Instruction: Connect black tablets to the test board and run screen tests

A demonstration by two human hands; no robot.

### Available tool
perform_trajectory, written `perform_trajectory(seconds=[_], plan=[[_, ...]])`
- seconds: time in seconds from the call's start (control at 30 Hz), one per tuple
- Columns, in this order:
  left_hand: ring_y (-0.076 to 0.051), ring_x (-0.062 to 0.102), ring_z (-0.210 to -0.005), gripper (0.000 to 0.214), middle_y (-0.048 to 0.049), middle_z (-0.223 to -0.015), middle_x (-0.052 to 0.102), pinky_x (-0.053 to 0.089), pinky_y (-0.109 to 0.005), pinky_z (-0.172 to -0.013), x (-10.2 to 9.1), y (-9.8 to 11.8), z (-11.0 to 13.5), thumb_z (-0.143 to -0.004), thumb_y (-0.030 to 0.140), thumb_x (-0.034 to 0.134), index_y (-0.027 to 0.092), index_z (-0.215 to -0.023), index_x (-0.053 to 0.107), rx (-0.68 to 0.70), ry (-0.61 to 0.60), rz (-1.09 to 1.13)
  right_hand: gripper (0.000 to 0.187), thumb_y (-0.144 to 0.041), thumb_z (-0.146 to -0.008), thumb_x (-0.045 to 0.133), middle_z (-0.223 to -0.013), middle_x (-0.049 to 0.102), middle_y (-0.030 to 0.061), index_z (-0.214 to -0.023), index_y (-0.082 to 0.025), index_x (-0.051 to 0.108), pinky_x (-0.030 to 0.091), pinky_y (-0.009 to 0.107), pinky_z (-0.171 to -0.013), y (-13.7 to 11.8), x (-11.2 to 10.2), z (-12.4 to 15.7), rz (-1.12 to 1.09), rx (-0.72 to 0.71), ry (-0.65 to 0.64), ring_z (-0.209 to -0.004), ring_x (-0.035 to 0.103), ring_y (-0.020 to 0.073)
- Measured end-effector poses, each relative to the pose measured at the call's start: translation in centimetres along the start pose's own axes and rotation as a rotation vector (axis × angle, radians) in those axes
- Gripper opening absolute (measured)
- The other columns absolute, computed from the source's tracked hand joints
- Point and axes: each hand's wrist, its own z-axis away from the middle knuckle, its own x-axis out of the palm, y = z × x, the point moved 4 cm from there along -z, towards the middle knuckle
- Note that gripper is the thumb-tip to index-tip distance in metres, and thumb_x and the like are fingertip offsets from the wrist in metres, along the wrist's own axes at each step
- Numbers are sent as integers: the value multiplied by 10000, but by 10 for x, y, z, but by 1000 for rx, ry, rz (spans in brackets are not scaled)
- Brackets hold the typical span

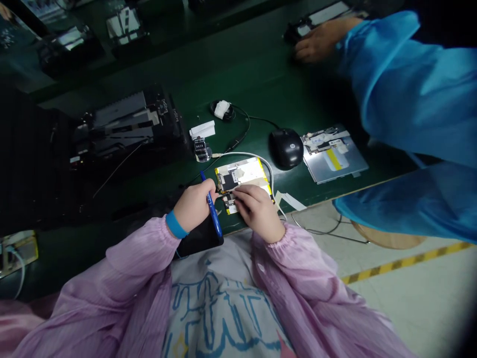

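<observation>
In my left hand (194, 205) is a blue-handled tool (214, 216); its working end is too small and covered to tell the kind. My fingers are closed around it beside a flat device assembly (248, 171) with a white surface, yellow edges and a small circuit board. My right hand (258, 209) rests over the lower part of that assembly, thumb and fingers pinched at the board. What sits between those fingertips is hidden. A white cable (269, 166) curves around the assembly's right side. A small counter (201, 148) with digits stands just behind it.
A black mouse (286, 148) and a silver panel (335, 159) lie to the right. Dark device frames (126, 124) are stacked at left. A co-worker's hand (316, 42) and blue sleeve (395, 74) reach in at upper right. Paper strips (292, 201) lie at the table edge.
</observation>
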Motion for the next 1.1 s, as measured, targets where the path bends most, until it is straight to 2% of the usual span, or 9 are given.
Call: perform_trajectory(seconds=[0.33, 0.57, 0.8, 1.1], plan=[[-150, 537, -622, 188, 4, -660, 544, 365, -264, -594, 4, 3, 9, -835, 92, 479, 215, -699, 438, 99, 12, -94, 294, -226, -951, 459, -1142, 643, 135, -1166, -151, 645, 467, 440, -949, -2, 5, 4, 164, -76, -68, -1130, 546, 264], [-136, 521, -596, 200, 13, -646, 539, 369, -252, -588, 3, 3, 6, -826, 89, 487, 213, -685, 420, 81, 9, -67, 297, -244, -950, 465, -1111, 648, 130, -1160, -140, 648, 469, 415, -898, -6, 3, 1, 203, -72, -88, -988, 552, 245], [-135, 505, -565, 170, 19, -627, 523, 352, -248, -561, 7, 1, 10, -812, 85, 494, 209, -707, 442, 133, 70, -82, 274, -228, -939, 503, -1066, 669, 122, -1154, -131, 643, 476, 420, -916, -8, 3, 2, 219, -152, -16, -1055, 551, 256], [-125, 479, -540, 184, 26, -606, 493, 334, -245, -544, 7, 2, 11, -800, 69, 494, 207, -698, 426, 173, 118, -77, 295, -198, -925, 521, -1054, 665, 131, -1183, -118, 639, 475, 432, -911, -10, 5, 2, 255, -163, -34, -1051, 545, 260]])
